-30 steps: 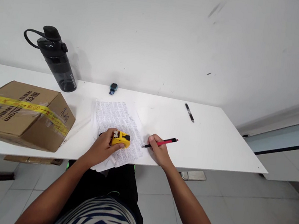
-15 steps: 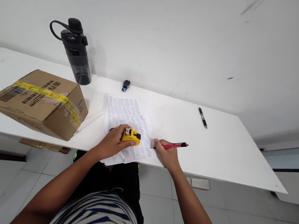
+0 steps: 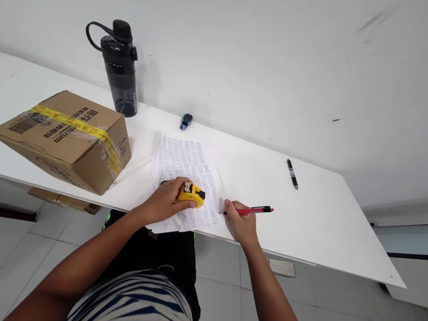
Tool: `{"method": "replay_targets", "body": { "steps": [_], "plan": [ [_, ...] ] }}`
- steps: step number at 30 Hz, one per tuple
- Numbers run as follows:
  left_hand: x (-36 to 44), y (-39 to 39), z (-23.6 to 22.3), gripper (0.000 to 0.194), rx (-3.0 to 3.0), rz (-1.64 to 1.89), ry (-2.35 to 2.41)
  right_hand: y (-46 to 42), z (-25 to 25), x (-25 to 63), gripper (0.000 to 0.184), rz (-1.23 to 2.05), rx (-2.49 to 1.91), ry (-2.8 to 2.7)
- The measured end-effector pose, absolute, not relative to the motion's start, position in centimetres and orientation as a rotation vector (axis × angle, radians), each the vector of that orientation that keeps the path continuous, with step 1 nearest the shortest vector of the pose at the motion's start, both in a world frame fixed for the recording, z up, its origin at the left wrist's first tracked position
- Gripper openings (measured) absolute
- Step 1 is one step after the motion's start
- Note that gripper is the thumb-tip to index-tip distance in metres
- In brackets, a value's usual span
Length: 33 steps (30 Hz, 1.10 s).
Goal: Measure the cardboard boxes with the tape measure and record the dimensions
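My left hand (image 3: 166,200) is closed round a yellow tape measure (image 3: 192,194) with black parts, over the lower part of the written sheets of paper (image 3: 188,159). The sheets are covered in dense lines of writing and reach the table's front edge. Right of them, my right hand (image 3: 242,223) grips a red and black pen (image 3: 251,210), its tip pointing left at the paper's right edge. Whether the tip touches the paper I cannot tell. The ends of my left fingers are partly hidden behind the tape measure.
A taped cardboard box (image 3: 69,137) sits on the white table (image 3: 317,217) at left. Behind it a black bottle (image 3: 122,76) stands by the wall. A small watch (image 3: 186,120) lies at the back, and a black pen (image 3: 292,173) lies to the right.
My view has turned, so the table and things on it appear shifted right and tilted. Both hands keep their holds on the tape measure and the pen, at about the same places by the paper.
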State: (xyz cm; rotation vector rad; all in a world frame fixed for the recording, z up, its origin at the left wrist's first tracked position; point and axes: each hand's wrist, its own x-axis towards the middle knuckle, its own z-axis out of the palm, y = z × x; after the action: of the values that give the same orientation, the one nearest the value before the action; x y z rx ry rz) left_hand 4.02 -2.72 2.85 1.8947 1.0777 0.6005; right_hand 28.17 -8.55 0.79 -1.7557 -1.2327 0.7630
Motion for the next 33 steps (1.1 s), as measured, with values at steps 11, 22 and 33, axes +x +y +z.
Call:
{"method": "replay_targets", "body": {
  "steps": [11, 22, 33],
  "plan": [
    [4.15, -2.72, 2.76, 0.05, 1.903, 0.592, 1.103, -8.5, 0.21, 28.6, 0.042, 0.782, -1.737, -1.24],
    [4.13, -2.6, 2.55, 0.048, 1.925, 0.576, 1.096, -8.49, 0.54, 28.6, 0.042, 0.78, -1.71, -1.26],
    [4.19, -2.57, 2.36, 0.048, 1.928, 0.603, 1.089, -8.49, 0.45, 28.76, 0.041, 0.779, -1.706, -1.295]
  ]
}}
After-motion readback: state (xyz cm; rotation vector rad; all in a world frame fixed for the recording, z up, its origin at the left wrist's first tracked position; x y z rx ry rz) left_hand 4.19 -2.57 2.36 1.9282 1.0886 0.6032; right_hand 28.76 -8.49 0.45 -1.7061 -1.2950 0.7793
